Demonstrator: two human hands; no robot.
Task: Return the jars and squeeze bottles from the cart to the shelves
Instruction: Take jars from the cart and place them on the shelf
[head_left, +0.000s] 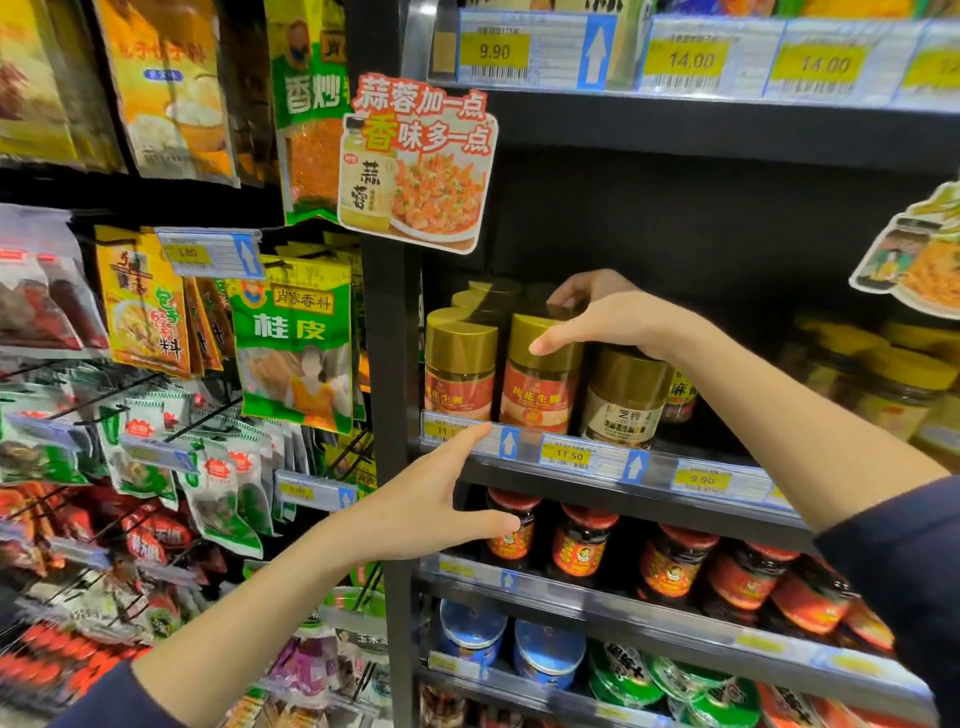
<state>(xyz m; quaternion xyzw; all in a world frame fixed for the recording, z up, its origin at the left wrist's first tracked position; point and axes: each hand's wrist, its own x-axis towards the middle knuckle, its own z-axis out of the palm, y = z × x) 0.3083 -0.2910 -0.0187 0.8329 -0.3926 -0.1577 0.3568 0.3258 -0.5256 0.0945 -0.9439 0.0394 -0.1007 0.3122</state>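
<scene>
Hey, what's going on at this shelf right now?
A person is restocking a shop shelf. Their right hand grips the gold lid of a red-labelled jar standing at the front edge, between a matching jar and a pale-labelled jar. Their left hand is open, fingers spread, by the price rail, holding nothing.

This is a grocery shop aisle: black shelves (675, 124) carry yellow price labels (493, 52) along their front edges, with rows of identical gold-lidded jars (460, 364) and red-lidded sauce jars (582, 543). At the left of the frame spice packets (293, 348) hang in overlapping rows, and a promotional card (418, 161) juts out at upper centre.
</scene>
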